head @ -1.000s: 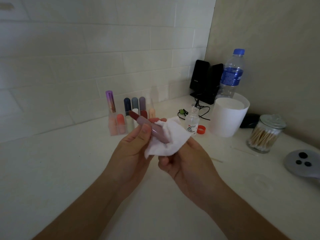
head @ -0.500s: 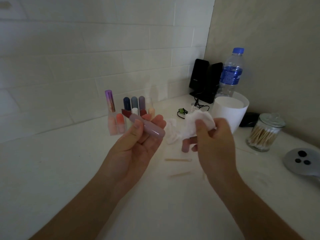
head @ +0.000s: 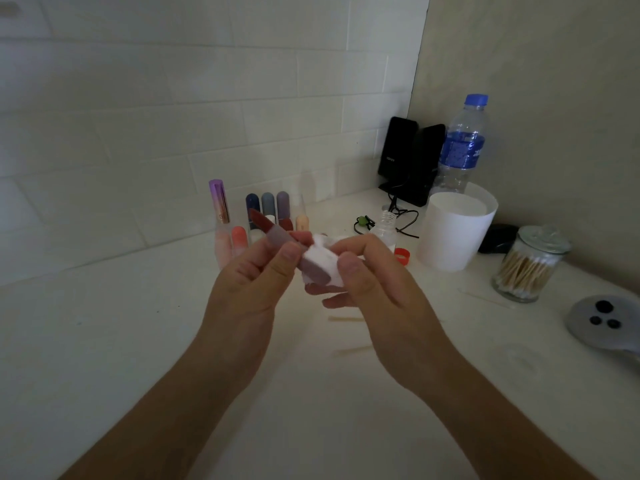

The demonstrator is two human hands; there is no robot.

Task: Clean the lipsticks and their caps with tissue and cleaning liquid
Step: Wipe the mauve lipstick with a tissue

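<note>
- The slim plastic lipstick (head: 275, 234) has a mauve case and a dark red tip.
- The crumpled paper tissue (head: 320, 257) is white.
- The tall lipstick tube (head: 219, 202) fades from purple to gold.
- The clear plastic water bottle (head: 462, 147) carries a blue cap and a blue label.
- The small round screw cap (head: 402, 255) is red.

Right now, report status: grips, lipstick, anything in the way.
Left grip holds lipstick, bullet exposed. Right grip pinches tissue round its lower barrel. Uncapped bottle and red cap just behind right grip.
</note>
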